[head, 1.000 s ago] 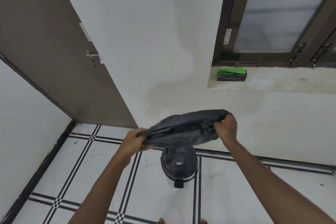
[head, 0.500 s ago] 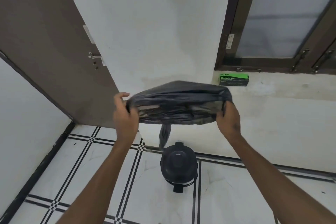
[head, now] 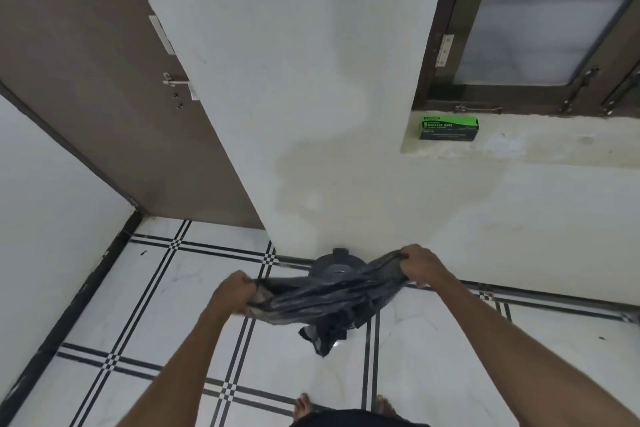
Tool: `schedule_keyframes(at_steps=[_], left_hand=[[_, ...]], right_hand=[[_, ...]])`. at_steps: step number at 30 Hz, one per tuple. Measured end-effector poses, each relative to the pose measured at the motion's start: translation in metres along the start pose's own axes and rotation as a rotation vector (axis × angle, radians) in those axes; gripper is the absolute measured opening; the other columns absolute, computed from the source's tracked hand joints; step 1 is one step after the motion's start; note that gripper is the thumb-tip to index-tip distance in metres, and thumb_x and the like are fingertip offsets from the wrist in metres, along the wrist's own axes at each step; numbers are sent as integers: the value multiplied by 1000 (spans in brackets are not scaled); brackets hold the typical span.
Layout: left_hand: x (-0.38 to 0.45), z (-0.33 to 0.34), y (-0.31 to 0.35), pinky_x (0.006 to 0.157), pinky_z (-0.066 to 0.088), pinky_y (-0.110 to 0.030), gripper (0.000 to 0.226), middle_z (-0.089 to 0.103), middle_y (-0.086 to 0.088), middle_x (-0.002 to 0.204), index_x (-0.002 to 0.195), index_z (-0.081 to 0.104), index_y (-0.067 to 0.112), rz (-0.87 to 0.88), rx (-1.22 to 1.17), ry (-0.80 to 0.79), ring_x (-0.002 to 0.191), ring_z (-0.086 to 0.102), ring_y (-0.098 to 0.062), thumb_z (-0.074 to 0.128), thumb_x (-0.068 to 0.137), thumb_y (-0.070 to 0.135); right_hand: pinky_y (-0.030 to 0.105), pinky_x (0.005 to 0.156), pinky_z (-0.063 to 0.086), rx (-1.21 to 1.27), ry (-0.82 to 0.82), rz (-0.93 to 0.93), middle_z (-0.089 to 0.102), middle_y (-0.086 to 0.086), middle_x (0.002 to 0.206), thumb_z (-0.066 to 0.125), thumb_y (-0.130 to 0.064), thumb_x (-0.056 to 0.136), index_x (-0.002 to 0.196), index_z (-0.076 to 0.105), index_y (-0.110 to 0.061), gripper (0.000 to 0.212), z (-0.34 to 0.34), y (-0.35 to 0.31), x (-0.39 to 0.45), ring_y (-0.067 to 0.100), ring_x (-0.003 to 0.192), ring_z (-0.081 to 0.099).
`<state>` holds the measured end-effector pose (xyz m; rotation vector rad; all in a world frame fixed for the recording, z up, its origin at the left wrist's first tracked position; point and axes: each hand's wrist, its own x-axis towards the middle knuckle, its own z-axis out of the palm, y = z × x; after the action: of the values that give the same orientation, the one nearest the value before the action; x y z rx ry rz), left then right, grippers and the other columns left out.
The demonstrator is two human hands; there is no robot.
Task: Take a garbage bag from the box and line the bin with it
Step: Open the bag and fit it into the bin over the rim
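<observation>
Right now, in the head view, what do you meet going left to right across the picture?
Brown wooden door → left hand → crumpled black plastic garbage bag → right hand → green cardboard garbage bag box on the sill → dark-framed frosted window.

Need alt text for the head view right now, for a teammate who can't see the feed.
Both hands, left hand and right hand, grip a black garbage bag stretched between them just above a dark bin that stands on the tiled floor against a white wall. A green box sits on the window ledge at upper right.
</observation>
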<state>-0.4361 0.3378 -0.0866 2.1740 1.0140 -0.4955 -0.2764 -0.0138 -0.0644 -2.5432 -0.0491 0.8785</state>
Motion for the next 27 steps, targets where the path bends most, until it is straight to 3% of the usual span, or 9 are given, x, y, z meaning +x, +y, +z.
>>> schedule_keyframes(at_steps=[2, 5, 8, 10, 12, 16, 19, 22, 27], left_hand=[[-1, -18, 30, 77, 58, -42, 19, 73, -17, 97, 86, 68, 6, -35, -448, 167, 87, 68, -30, 50, 86, 10], [-28, -45, 79, 64, 49, -19, 19, 64, -5, 101, 103, 58, 6, 106, -993, 495, 85, 59, -14, 41, 93, 3], [-61, -54, 88, 57, 44, -12, 26, 59, 3, 85, 111, 48, 9, 444, -699, 749, 73, 57, -6, 43, 90, -5], [-53, -41, 58, 58, 43, -29, 30, 63, -5, 77, 112, 48, 11, 475, -211, 639, 65, 60, -26, 51, 86, -4], [-31, -25, 13, 63, 42, -35, 29, 63, -11, 78, 112, 49, 13, 337, 101, 413, 71, 61, -35, 55, 86, 4], [-12, -9, -57, 77, 58, -36, 19, 66, -11, 91, 102, 52, 15, 44, 182, -7, 83, 68, -32, 56, 84, 19], [-3, -16, -74, 78, 59, -36, 16, 67, -9, 94, 96, 57, 15, 9, 166, -79, 86, 69, -28, 61, 82, 22], [0, -37, -61, 64, 56, -30, 9, 65, -9, 83, 85, 60, 13, 27, -137, -135, 72, 64, -21, 69, 86, 14], [-12, -89, -17, 54, 55, -20, 13, 72, 1, 71, 90, 61, 13, 219, -1192, -125, 60, 65, -8, 53, 99, 7]], right_hand=[[41, 80, 58, 77, 151, -77, 68, 14, 114, 45, -2, 82, 125, 60, -15, 48, -12, -15, 3, 36, 97, 67], [34, 75, 49, 234, 479, -246, 67, 13, 113, 47, -4, 90, 130, 51, -18, 42, -27, -44, -1, 39, 98, 66], [41, 83, 52, 175, 742, -377, 53, 7, 141, 50, -7, 93, 147, 39, -19, 56, -25, -56, -15, 40, 96, 65], [44, 90, 52, 6, 628, -333, 45, 4, 148, 52, -11, 91, 153, 31, -25, 67, -8, -44, -18, 43, 102, 64], [44, 93, 53, -173, 377, -203, 52, 7, 142, 51, -13, 89, 149, 35, -27, 64, 15, -23, -12, 41, 108, 63], [36, 68, 60, -257, -39, -17, 66, 10, 101, 47, -13, 90, 122, 52, -13, 32, 52, -8, -18, 32, 83, 72], [28, 52, 56, -155, -126, 24, 62, 7, 96, 45, -7, 85, 125, 53, -16, 42, 60, -18, -22, 22, 62, 65], [31, 61, 59, -71, -65, 13, 66, 9, 107, 43, 0, 81, 126, 60, -18, 51, 56, -42, -18, 28, 76, 69], [36, 102, 44, 245, 526, -219, 63, 13, 131, 49, 0, 90, 126, 64, -9, 40, 38, -95, -18, 34, 119, 60]])
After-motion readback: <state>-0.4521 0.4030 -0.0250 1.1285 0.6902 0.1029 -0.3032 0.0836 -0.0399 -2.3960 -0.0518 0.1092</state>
